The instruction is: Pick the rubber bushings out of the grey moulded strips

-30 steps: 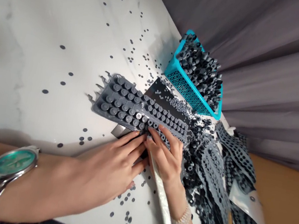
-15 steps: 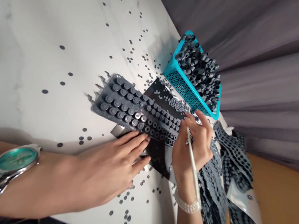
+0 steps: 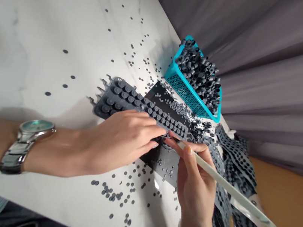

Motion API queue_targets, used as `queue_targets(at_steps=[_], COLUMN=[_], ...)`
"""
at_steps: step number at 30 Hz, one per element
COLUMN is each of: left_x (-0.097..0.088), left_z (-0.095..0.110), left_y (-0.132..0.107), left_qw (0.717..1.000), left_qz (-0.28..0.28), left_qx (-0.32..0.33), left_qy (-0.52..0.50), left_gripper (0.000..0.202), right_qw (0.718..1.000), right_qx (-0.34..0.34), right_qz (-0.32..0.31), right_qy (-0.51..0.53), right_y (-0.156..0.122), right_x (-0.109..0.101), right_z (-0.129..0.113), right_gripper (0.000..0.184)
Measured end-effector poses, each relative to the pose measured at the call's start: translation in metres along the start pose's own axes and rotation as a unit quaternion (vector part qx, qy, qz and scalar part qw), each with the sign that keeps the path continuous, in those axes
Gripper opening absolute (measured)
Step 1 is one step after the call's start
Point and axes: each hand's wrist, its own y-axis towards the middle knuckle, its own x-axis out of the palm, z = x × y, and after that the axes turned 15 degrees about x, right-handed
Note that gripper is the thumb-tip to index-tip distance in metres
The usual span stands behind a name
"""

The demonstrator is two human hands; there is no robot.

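The left hand lies on the grey rubber sheet, with the fingers close together, and it presses the sheet down over the black plate on the bench. The right hand pinches a white stick between thumb and fingers, and the stick's tip is near the sheet's edge. If the pressing is not even, the sheet can slide on the plate. A slip of the stick can tear the rubber or scatter the loose discs. The full blue basket stands just beside the plate, so a knock can spill its pieces.
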Motion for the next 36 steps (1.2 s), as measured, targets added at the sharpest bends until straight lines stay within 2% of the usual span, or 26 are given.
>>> queue_targets(at_steps=[5, 10, 13, 16, 18, 20, 23, 25, 29, 36], left_x=[-0.001, 0.002, 0.007, 0.008, 0.007, 0.007, 0.012, 0.017, 0.025, 0.024], left_z=[-0.004, -0.004, 0.001, 0.011, 0.018, 0.026, 0.035, 0.038, 0.038, 0.041], left_y=[-0.002, -0.009, -0.014, -0.02, -0.023, -0.028, -0.035, -0.039, -0.043, -0.043], left_qw=[0.999, 0.996, 0.989, 0.977, 0.962, 0.944, 0.931, 0.933, 0.942, 0.947], left_qz=[-0.003, -0.066, -0.108, -0.13, -0.152, -0.17, -0.162, -0.151, -0.146, -0.159], left_qx=[0.033, 0.052, 0.082, 0.122, 0.149, 0.167, 0.148, 0.119, 0.092, 0.073], left_qy=[-0.004, 0.032, 0.057, 0.114, 0.169, 0.228, 0.29, 0.304, 0.29, 0.27], left_gripper=[0.019, 0.02, 0.021, 0.025, 0.024, 0.025, 0.03, 0.034, 0.039, 0.039], right_qw=[1.0, 0.998, 0.989, 0.975, 0.955, 0.923, 0.874, 0.859, 0.851, 0.836], right_qx=[0.005, -0.002, -0.053, -0.118, -0.177, -0.252, -0.351, -0.377, -0.384, -0.398], right_qz=[-0.027, 0.035, 0.07, 0.067, 0.054, 0.048, 0.045, 0.035, 0.019, 0.004], right_qy=[-0.013, -0.06, -0.117, -0.178, -0.231, -0.287, -0.332, -0.344, -0.357, -0.378], right_y=[-0.01, -0.009, -0.007, 0.0, 0.007, 0.015, 0.024, 0.027, 0.029, 0.031], right_x=[0.007, -0.001, 0.0, 0.009, 0.017, 0.024, 0.031, 0.033, 0.034, 0.035], right_z=[-0.004, -0.005, -0.004, 0.0, 0.006, 0.012, 0.018, 0.02, 0.021, 0.022], right_gripper=[0.006, 0.006, 0.005, 0.006, 0.01, 0.013, 0.016, 0.017, 0.017, 0.017])
